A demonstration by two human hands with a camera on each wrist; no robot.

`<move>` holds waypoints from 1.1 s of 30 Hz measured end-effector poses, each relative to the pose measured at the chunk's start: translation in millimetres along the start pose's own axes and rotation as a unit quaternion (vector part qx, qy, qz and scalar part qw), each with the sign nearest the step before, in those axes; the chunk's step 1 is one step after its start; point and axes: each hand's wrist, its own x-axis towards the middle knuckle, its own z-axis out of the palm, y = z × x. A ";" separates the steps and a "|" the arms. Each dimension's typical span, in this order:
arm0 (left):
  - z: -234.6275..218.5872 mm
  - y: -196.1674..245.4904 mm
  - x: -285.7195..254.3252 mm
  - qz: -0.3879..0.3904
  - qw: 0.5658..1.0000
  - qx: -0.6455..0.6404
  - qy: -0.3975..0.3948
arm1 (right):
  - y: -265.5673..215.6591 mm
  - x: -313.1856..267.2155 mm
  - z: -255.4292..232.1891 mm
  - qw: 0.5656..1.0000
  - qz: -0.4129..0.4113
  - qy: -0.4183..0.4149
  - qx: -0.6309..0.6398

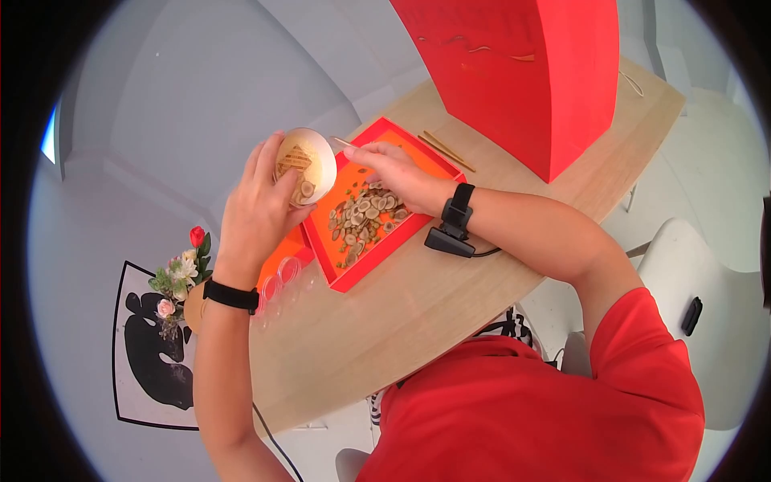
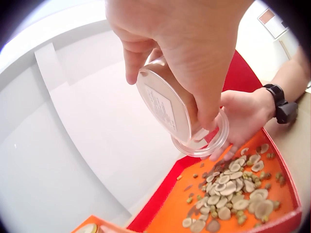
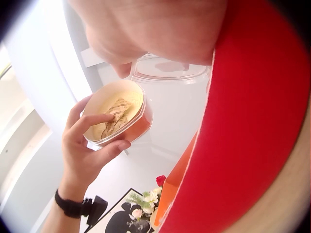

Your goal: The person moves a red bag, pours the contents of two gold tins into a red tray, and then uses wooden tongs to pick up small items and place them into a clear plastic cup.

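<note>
My left hand (image 1: 255,213) grips a round clear plastic tub (image 3: 146,114), tilted, with a printed label (image 2: 159,108) on its base. Inside the tub show a brown striped piece (image 1: 295,158) and a pale round slice (image 1: 307,189). Close beside its mouth, my right hand (image 1: 401,178) holds a thin clear plastic lid (image 3: 170,68), seen edge-on from the head. Below both hands, a red-walled tray (image 1: 347,279) with an orange floor holds a heap of dried round slices (image 1: 365,213) and small greenish buds.
A tall red box (image 1: 506,88) stands on the wooden table (image 1: 385,321), with thin brown sticks (image 1: 446,151) beside it. Clear round containers (image 1: 271,289) sit left of the tray. Flowers (image 1: 183,269) and a framed black picture (image 1: 157,353) are further left. A white chair (image 1: 691,265) stands at right.
</note>
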 end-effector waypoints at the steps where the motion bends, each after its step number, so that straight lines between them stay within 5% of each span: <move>1: 0.1 0.1 0.1 0.001 1.000 -0.003 0.005 | -0.8 -1.1 1.7 1.000 0.003 0.012 0.002; 13: -1.5 -4.3 2.1 0.029 0.998 0.016 0.062 | 0.9 1.1 0.3 1.000 0.003 0.007 0.006; 19: 3.2 -5.5 -2.5 -0.018 0.997 -0.014 0.075 | -7.0 -7.3 2.4 0.999 -0.041 0.024 -0.006; 22: 4.4 -9.6 -6.7 -0.042 0.997 0.005 0.066 | -10.0 -5.1 0.1 0.994 -0.111 -0.009 -0.016; 33: 15.6 -22.2 -16.3 -0.013 0.999 0.045 0.020 | -5.8 -4.5 3.8 0.994 -0.103 0.005 -0.028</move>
